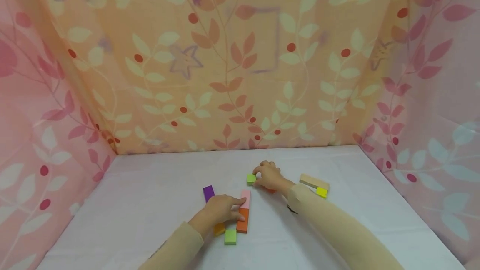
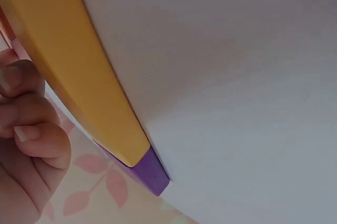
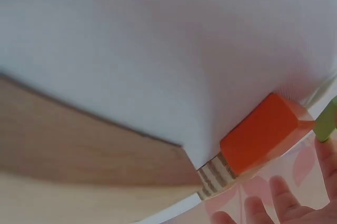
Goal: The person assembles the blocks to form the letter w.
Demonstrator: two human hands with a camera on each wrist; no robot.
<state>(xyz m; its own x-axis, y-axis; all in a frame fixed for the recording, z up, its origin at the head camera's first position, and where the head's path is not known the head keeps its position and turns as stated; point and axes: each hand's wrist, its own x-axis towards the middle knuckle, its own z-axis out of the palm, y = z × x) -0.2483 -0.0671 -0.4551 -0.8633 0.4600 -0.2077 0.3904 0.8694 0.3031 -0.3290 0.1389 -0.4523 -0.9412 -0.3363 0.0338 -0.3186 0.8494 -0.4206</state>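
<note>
My left hand [image 1: 221, 209] reaches over the blocks, index finger touching a pink block [image 1: 245, 199] and thumb on an orange block [image 1: 243, 222] end to end with it. Its other fingers are curled in the left wrist view. Under that hand lies a yellow-orange block [image 2: 79, 71], in line with a purple block [image 2: 152, 174]. My right hand [image 1: 269, 175] pinches a small green block [image 1: 251, 179] between thumb and index finger. Partly hidden beneath the right hand is another orange block [image 3: 263, 132], with a striped piece [image 3: 216, 175] beside it.
Another green block [image 1: 230, 237] lies by the near end of the left group. To the right are a plain wooden block [image 1: 314, 181] and a small yellow block [image 1: 321, 191] touching it. Patterned curtains [image 1: 225, 95] border the white tabletop [image 1: 150, 186] at the back and sides.
</note>
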